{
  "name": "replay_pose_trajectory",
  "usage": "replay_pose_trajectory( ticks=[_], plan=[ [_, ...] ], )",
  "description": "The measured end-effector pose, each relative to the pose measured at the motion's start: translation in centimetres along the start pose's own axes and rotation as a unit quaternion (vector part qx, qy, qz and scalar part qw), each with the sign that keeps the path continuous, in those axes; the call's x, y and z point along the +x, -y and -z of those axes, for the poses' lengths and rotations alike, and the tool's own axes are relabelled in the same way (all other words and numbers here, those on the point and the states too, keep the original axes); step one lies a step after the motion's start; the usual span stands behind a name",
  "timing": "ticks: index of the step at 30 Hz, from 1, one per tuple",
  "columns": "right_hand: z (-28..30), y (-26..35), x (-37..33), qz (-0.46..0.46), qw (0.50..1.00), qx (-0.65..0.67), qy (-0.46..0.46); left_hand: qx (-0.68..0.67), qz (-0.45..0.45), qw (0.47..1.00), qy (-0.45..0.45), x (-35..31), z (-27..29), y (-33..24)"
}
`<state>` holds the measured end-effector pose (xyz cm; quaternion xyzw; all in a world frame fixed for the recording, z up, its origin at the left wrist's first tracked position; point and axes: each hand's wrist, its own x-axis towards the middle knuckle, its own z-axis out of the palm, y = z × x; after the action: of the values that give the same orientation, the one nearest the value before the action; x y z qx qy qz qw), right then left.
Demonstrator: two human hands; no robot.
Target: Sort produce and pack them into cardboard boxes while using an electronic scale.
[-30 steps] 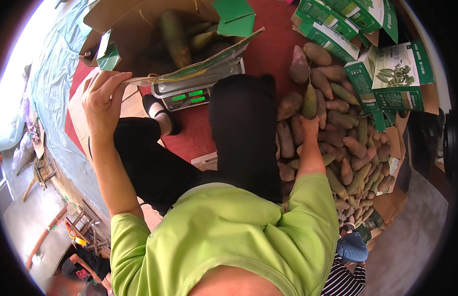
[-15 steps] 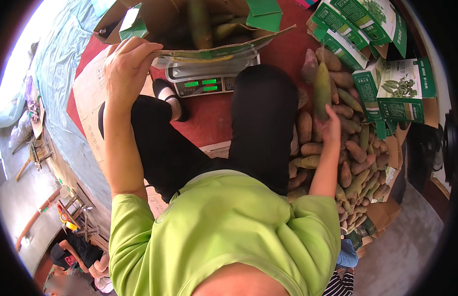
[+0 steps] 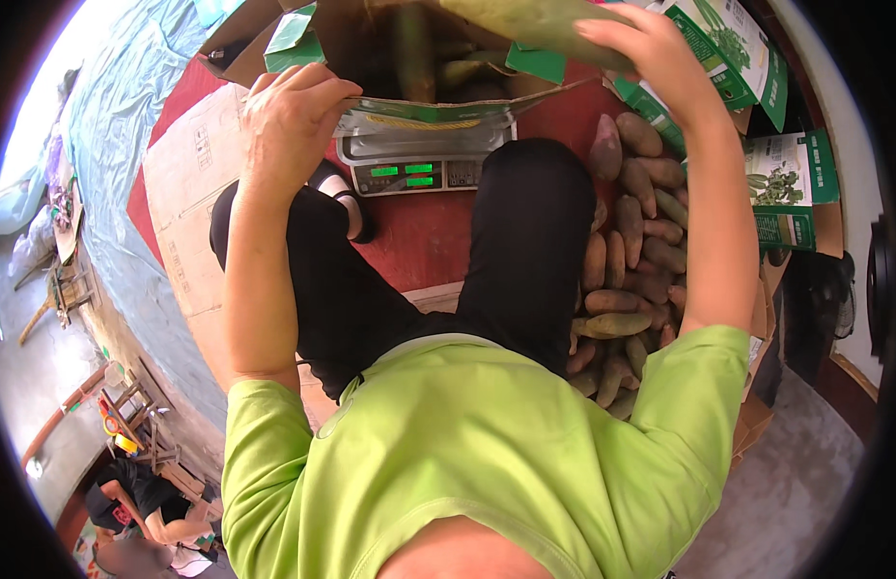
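Observation:
My left hand [image 3: 286, 121] pinches the near flap of an open cardboard box [image 3: 448, 111], fingers over its edge. Inside the box, in shadow, lie long green radishes [image 3: 458, 72], one of them blurred. The box rests on a digital scale [image 3: 405, 174] with lit green displays. My right hand [image 3: 656, 58] grips a large green radish [image 3: 525, 24], held lengthwise above the right side of the box opening. Part of this radish is cut off by the top of the picture.
To my right is a heap of muddy radishes [image 3: 627, 227], partly behind my right arm. Green-and-white cartons [image 3: 781, 183] stand beyond it. A flattened cardboard sheet [image 3: 192, 183] and blue plastic sheeting [image 3: 120, 125] lie at left. Another person [image 3: 154, 497] is at the lower left.
My right hand has lifted the radish from the heap and carried it up and left to above the box. My left hand stays on the flap.

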<state>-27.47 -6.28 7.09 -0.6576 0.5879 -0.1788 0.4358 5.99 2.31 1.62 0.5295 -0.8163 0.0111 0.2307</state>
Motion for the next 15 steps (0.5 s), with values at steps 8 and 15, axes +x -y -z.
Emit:
replay_pose_trajectory(
  ticks=[8, 15],
  plan=[
    [-8.7, 2.5, 10.3, -0.061, 0.925, -0.364, -0.09, -0.007, -0.013, 1.0, -0.002, 0.3, 0.3, 0.0],
    [-8.9, 3.5, 9.2, -0.02, 0.997, -0.032, 0.073, -0.009, -0.007, 1.0, -0.001, 0.3, 0.3, 0.2]
  ],
)
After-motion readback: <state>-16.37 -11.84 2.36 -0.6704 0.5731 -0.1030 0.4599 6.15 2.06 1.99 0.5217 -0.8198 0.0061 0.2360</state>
